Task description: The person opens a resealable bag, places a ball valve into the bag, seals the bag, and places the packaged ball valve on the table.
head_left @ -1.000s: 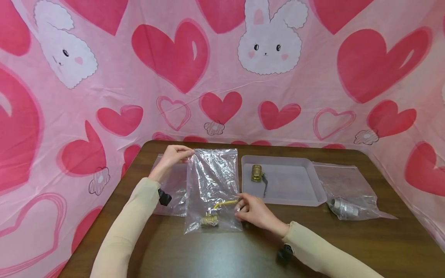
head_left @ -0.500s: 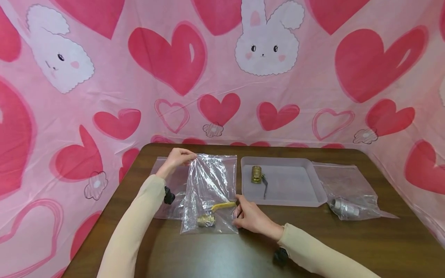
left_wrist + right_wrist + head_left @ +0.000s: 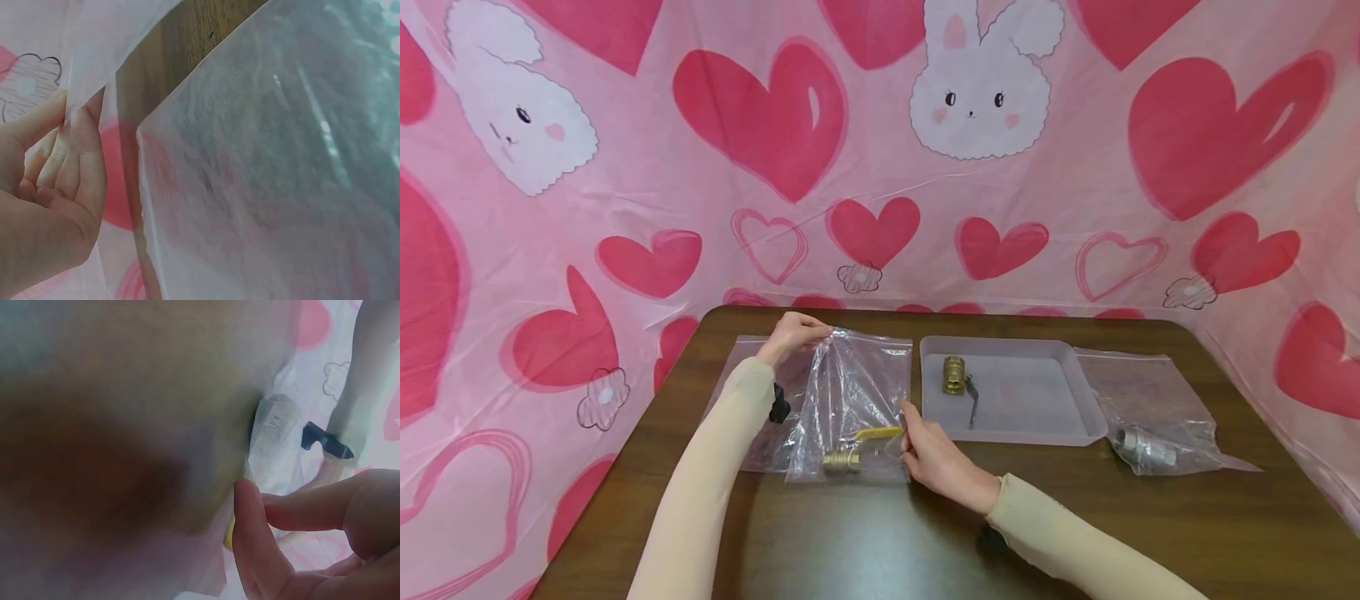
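Note:
A clear zip bag (image 3: 874, 379) is held a little tilted over the near-left part of the table, with a brass ball valve (image 3: 841, 462) inside at its lower end. The valve's yellow lever (image 3: 880, 432) points right. At the bag's top left corner my left hand (image 3: 793, 335) pinches the plastic between thumb and fingers; the left wrist view shows this pinch on the bag's edge (image 3: 112, 47). My right hand (image 3: 942, 458) pinches the bag's right side, close to the lever's end. In the right wrist view, thumb and finger meet on the plastic.
Another clear bag (image 3: 752, 446) lies flat under my left forearm. To the right stands a translucent tray (image 3: 1026, 435) with a brass valve (image 3: 954, 375) and its dark lever. Beyond it is a bag (image 3: 1150, 392) holding a silver metal fitting (image 3: 1146, 448).
My left hand has shifted slightly right with the bag's corner, creasing the plastic. The bag's lower end and the valve have risen or moved away from me. My right hand has moved slightly left.

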The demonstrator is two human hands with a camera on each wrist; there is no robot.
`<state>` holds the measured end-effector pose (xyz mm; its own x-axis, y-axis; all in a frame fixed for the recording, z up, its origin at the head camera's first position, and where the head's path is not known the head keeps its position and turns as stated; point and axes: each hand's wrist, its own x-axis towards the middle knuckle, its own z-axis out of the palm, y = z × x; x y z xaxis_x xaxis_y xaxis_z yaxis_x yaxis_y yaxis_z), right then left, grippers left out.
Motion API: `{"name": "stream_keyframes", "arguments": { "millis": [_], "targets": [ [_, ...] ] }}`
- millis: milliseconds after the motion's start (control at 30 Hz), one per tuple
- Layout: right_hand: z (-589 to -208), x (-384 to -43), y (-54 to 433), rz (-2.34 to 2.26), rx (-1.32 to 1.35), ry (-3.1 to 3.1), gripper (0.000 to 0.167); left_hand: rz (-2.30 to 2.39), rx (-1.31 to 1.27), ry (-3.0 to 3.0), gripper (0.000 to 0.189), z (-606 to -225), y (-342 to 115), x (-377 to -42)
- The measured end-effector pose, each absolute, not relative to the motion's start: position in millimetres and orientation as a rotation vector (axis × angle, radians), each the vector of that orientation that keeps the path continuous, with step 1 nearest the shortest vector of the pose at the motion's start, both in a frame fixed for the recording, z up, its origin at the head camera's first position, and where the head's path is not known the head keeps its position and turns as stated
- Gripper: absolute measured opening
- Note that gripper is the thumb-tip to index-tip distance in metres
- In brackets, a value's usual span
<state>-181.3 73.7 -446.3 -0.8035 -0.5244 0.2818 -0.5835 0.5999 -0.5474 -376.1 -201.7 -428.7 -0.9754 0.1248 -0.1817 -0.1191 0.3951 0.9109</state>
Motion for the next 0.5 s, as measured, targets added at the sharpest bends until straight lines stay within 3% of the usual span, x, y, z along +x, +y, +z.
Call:
{"name": "stream_keyframes", "arguments": {
  "millis": [500],
  "targets": [
    [-441,-188,57,0.524,0.897,-2.764,0.036,1.684,-0.092,2.345,0.034,-436,-199,-388]
  ]
}}
